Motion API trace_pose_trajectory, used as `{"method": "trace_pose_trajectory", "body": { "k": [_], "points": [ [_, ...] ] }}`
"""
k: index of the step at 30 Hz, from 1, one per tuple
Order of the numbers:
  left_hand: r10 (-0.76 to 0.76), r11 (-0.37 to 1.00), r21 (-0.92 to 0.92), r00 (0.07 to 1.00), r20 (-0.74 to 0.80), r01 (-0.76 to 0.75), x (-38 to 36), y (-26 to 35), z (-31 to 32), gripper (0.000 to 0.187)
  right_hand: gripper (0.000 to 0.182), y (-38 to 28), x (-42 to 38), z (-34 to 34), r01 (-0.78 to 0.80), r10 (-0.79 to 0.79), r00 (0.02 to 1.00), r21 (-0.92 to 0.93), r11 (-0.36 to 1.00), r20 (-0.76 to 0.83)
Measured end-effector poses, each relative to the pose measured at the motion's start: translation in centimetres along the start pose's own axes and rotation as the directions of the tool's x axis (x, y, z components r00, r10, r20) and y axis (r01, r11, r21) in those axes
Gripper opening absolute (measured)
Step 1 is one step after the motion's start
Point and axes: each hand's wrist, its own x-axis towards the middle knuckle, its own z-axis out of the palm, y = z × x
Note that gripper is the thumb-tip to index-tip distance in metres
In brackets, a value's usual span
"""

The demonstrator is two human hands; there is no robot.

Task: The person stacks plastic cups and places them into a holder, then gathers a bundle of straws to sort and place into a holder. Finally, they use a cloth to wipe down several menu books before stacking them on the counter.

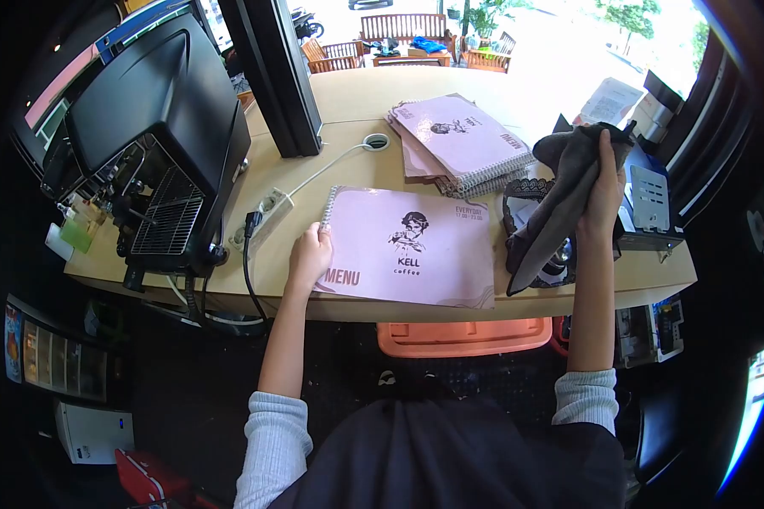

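Observation:
A pink spiral-bound menu [441, 246] lies on the wooden counter [348, 102], its front edge at the counter's edge. My left hand [312, 254] grips the menu by its spiral side, thumb on top. Raised over the counter to the right, my right hand [604, 187] is closed on a dark grey cloth [560, 191], which hangs down to the left. Behind the menu is a stack of similar pink menus [463, 136]. Under the cloth sits a dark lace-edged item [522, 204], partly hidden.
A black coffee machine [157, 144] stands at the left, beside a power strip [272, 216] with cables. A dark post [272, 76] rises behind it. At the right is a black box-like device [649, 199]. An orange lid [465, 337] shows below the counter.

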Motion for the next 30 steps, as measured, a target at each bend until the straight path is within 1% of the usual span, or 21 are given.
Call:
{"method": "trace_pose_trajectory", "body": {
  "k": [1, 3, 4, 6, 7, 9, 10, 11, 12, 14, 15, 17, 18, 19, 20, 21, 23, 25, 27, 28, 30],
  "points": [
    [0.004, 1.000, 0.000, 1.000, 0.001, -0.004, -0.2, 1.0, -0.9, 0.032, 0.022, 0.1, 0.0, 0.0, 0.003, -0.003, 1.000, 0.000, 1.000, -0.003],
    [-0.060, 0.979, 0.197, 0.997, 0.041, 0.050, -0.3, 2.0, -1.7, 0.032, 0.023, 0.2, -0.2, -0.2, -0.026, 0.025, 1.000, -0.021, 0.999, -0.014],
    [-0.054, 0.979, 0.198, 0.998, 0.042, 0.045, -0.4, 2.1, -1.6, 0.032, 0.023, 0.3, -0.2, -0.3, -0.022, 0.021, 1.000, -0.020, 1.000, -0.017],
    [0.209, 0.861, 0.496, 0.967, -0.143, -0.113, -0.5, 2.5, -1.5, 0.031, 0.024, 0.1, -0.2, -0.6, -0.047, 0.047, 0.998, -0.014, 0.999, -0.035],
    [0.220, 0.861, 0.494, 0.965, -0.139, -0.125, 0.0, 3.1, -1.3, 0.031, 0.024, 0.0, -0.3, -0.7, -0.038, 0.038, 0.998, -0.016, 0.999, -0.044],
    [0.426, 0.884, 0.332, 0.858, -0.288, -0.328, 1.2, 6.0, -1.1, 0.027, 0.025, -0.5, -0.6, -0.7, -0.006, 0.007, 1.000, 0.015, 1.000, -0.021],
    [0.360, 0.928, -0.034, 0.914, -0.186, -0.372, 2.1, 7.3, 0.1, 0.021, 0.025, -0.5, -0.7, -1.2, -0.012, 0.011, 1.000, -0.022, 1.000, -0.015],
    [0.347, 0.854, -0.382, 0.934, -0.085, -0.352, 3.1, 8.6, 2.2, 0.021, 0.025, -0.7, -0.9, -1.6, -0.002, 0.001, 1.000, -0.027, 1.000, -0.021],
    [0.327, 0.797, -0.540, 0.945, 0.010, -0.270, 3.6, 10.1, 4.6, 0.024, 0.027, -0.8, -1.2, -1.8, -0.017, 0.016, 1.000, -0.052, 0.998, -0.020],
    [0.334, 0.810, -0.553, 0.929, 0.162, -0.195, 4.0, 13.9, 7.1, 0.027, 0.030, -1.2, -2.0, -1.9, -0.031, 0.028, 0.999, -0.069, 0.997, -0.044],
    [0.373, 0.844, -0.454, 0.921, 0.113, -0.286, 4.6, 15.4, 8.0, 0.028, 0.030, -1.5, -2.4, -1.9, -0.018, 0.014, 0.999, -0.073, 0.997, -0.049],
    [0.408, 0.898, -0.233, 0.906, 0.115, -0.374, 5.3, 17.8, 8.7, 0.028, 0.025, -2.2, -3.2, -2.0, -0.020, 0.012, 0.996, -0.093, 0.995, -0.089],
    [0.420, 0.890, -0.242, 0.900, 0.112, -0.386, 5.4, 18.5, 9.1, 0.028, 0.025, -2.4, -3.4, -2.2, -0.006, -0.002, 0.997, -0.090, 0.996, -0.081],
    [0.540, 0.838, -0.074, 0.841, -0.020, -0.540, 5.5, 19.0, 9.7, 0.028, 0.025, -2.5, -3.5, -2.7, 0.009, -0.017, 0.996, -0.093, 0.996, -0.083],
    [0.656, 0.754, 0.117, 0.743, -0.128, -0.646, 5.6, 19.3, 10.0, 0.027, 0.025, -2.4, -3.5, -3.3, -0.002, -0.007, 0.996, -0.109, 0.994, -0.087],
    [0.662, 0.749, 0.116, 0.738, -0.131, -0.652, 5.8, 19.4, 10.2, 0.027, 0.025, -2.3, -3.6, -3.8, -0.017, 0.006, 0.996, -0.123, 0.992, -0.091],
    [0.674, 0.731, 0.070, 0.735, 0.073, -0.678, 6.3, 18.9, 10.5, 0.024, 0.024, -2.2, -3.7, -4.2, -0.011, 0.002, 0.997, -0.118, 0.993, -0.078],
    [0.710, 0.701, 0.050, 0.703, 0.046, -0.711, 6.7, 18.2, 10.9, 0.019, 0.024, -1.9, -3.8, -4.2, -0.032, 0.023, 0.995, -0.093, 0.995, -0.100],
    [0.720, 0.681, 0.146, 0.693, 0.042, -0.717, 6.8, 17.6, 10.8, 0.016, 0.024, -1.4, -3.7, -4.1, -0.045, 0.037, 0.995, -0.082, 0.996, -0.095],
    [0.716, 0.685, 0.151, 0.697, 0.042, -0.713, 6.7, 17.0, 10.6, 0.016, 0.024, -1.2, -3.7, -3.9, -0.057, 0.050, 0.995, -0.076, 0.995, -0.087],
    [0.736, 0.623, 0.324, 0.674, 0.065, -0.712, 6.3, 15.7, 9.8, 0.014, 0.024, -1.0, -3.8, -3.4, -0.063, 0.059, 0.996, -0.069, 0.996, -0.068]
  ]
}}
